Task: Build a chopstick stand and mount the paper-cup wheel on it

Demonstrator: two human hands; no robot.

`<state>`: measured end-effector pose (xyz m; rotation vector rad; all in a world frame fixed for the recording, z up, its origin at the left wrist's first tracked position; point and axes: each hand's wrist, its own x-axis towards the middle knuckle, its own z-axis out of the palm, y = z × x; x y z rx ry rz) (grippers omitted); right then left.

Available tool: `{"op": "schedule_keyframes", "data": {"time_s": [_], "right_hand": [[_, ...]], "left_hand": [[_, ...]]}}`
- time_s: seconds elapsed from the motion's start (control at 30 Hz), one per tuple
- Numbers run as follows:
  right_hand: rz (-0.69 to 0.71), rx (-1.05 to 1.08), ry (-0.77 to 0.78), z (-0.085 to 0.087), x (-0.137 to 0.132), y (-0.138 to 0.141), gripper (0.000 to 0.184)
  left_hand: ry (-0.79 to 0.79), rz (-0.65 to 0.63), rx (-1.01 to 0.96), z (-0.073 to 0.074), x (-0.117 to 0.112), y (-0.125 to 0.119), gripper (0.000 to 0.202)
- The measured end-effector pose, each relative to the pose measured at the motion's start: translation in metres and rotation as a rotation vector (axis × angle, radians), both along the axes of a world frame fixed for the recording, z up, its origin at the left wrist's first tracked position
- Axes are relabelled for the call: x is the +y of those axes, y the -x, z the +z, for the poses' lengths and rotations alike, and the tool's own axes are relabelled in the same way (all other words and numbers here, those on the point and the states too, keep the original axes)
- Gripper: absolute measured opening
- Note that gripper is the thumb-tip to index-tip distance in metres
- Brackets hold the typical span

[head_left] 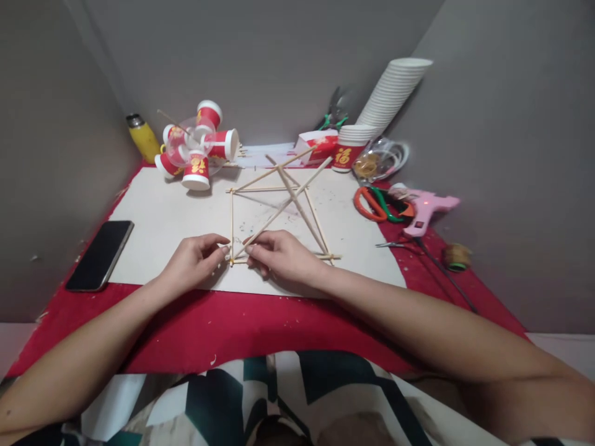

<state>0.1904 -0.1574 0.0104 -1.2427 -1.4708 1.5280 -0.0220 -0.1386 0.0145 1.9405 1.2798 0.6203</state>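
Observation:
A frame of thin wooden sticks rests on the white board, a square base with slanted sticks crossing above it. My right hand pinches the lower end of one slanted stick close to the frame's near left corner. At that same corner my left hand has its thumb and forefinger closed together against the joint. Whatever lies between those left fingertips is too small to make out.
Red paper cups joined into a wheel stand behind, beside a yellow bottle. A phone lies left. Stacked cups, scissors, a pink glue gun with its cord, and a twine spool occupy the right.

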Motion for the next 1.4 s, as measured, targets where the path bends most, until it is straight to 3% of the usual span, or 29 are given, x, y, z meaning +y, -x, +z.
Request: {"op": "schedule_keyframes", "data": {"time_s": [0.2,0.4,0.47,0.6,0.67,0.73,0.83,0.93,1.03,1.2,1.3,1.4], "right_hand": [[0.053,-0.092,0.079,0.013,0.001,-0.003,0.012],[0.089,-0.180,0.094,0.013,-0.002,-0.009,0.033],[0.116,-0.232,0.014,0.015,-0.008,-0.016,0.033],[0.160,-0.329,-0.345,0.034,-0.025,-0.044,0.022],[0.112,-0.281,-0.483,0.049,-0.031,-0.066,0.021],[-0.054,-0.233,-0.553,0.063,-0.029,-0.092,0.023],[-0.284,-0.255,-0.525,0.073,-0.011,-0.130,0.021],[-0.398,-0.344,-0.406,0.064,0.021,-0.158,0.015],[-0.363,-0.593,-0.385,0.046,0.055,-0.171,0.015],[-0.260,-0.992,-0.483,0.024,0.101,-0.163,0.034],[-0.196,-1.083,-0.507,0.014,0.120,-0.153,0.042],[-0.152,-1.126,-0.528,0.005,0.131,-0.147,0.042]], "left_hand": [[0.013,0.001,-0.023,0.006,0.008,0.002,0.040],[-0.055,0.005,-0.056,0.025,0.037,-0.005,0.038],[-0.122,0.036,-0.064,0.031,0.054,-0.013,0.040],[-0.212,0.069,-0.122,0.035,0.089,-0.033,0.045],[-0.239,0.074,-0.153,0.034,0.102,-0.043,0.045],[-0.264,0.064,-0.176,0.031,0.112,-0.053,0.043],[-0.316,0.054,-0.175,0.025,0.121,-0.063,0.036],[-0.376,0.094,-0.119,0.018,0.128,-0.064,0.034],[-0.388,0.165,-0.041,0.012,0.134,-0.053,0.034],[-0.315,0.247,0.067,0.001,0.145,-0.032,0.036],[-0.294,0.257,0.136,-0.004,0.148,-0.030,0.038],[-0.406,0.220,0.221,-0.006,0.149,-0.034,0.037]]}}
